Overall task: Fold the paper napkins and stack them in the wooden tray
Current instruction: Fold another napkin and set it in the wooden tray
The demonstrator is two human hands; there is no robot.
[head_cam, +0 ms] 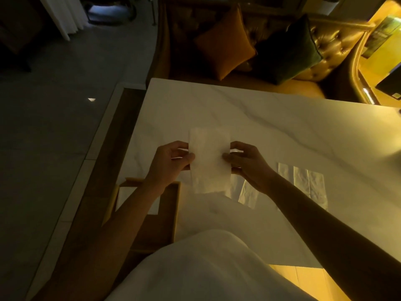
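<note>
Napkin (209,161), one, raised above the marble table (282,131), pinched at its side edges by my left hand (171,164) and right hand (249,168) to square its fold, wooden tray (176,205) waiting lower left, spare napkins (312,185) lying right.

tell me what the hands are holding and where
A paper napkin, pinched at its long side edges: left hand on the left edge, right hand on the right.
</note>
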